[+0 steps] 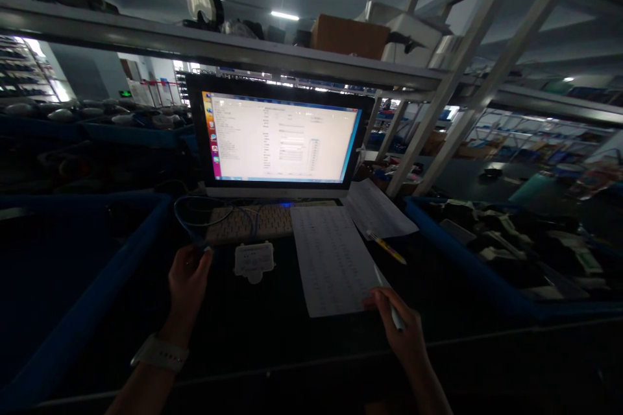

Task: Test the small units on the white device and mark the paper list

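Observation:
My left hand (187, 282) pinches the plug end of a blue cable (187, 224) that loops back over the keyboard (248, 222). Just right of it lies a small white device (254, 261) on the dark bench. My right hand (399, 324) is closed round a white pen (389, 298), its tip resting on the lower right corner of a printed sheet (331, 256). A lit monitor (282, 136) stands behind the keyboard.
A second sheet (377, 207) and a yellow pen (387, 246) lie right of the printed sheet. Blue bins sit at left (92, 285) and at right (467, 253), the right one full of dark parts. A metal shelf frame (452, 84) rises overhead.

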Tool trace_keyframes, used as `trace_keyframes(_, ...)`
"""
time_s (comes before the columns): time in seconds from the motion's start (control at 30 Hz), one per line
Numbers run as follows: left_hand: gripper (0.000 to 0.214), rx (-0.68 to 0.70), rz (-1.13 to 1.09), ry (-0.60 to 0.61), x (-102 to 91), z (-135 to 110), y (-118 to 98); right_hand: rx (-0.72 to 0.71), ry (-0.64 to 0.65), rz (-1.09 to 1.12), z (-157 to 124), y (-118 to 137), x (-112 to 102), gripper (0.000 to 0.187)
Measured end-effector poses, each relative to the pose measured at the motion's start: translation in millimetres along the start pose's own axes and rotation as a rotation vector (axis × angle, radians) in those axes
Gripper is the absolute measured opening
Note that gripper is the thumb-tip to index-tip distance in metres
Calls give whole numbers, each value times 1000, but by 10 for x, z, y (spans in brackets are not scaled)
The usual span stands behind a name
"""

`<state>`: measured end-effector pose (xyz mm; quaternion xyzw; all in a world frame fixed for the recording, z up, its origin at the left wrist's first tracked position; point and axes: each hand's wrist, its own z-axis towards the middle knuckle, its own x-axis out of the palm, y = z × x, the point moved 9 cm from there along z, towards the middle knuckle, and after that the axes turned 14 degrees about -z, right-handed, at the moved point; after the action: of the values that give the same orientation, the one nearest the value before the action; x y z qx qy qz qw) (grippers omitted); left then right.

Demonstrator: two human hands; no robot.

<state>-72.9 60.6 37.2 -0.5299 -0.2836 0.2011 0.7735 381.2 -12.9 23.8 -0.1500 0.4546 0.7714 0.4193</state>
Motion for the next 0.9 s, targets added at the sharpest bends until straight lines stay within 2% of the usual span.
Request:
trace_keyframes(0.27, 35, 75, 41, 45, 21, -8, -81, 32, 9, -18, 7, 1, -8, 26)
trace_keyframes(0.9, 40, -11, -43, 34, 7, -1, 38, 66, 28, 6, -4, -70, 25, 27)
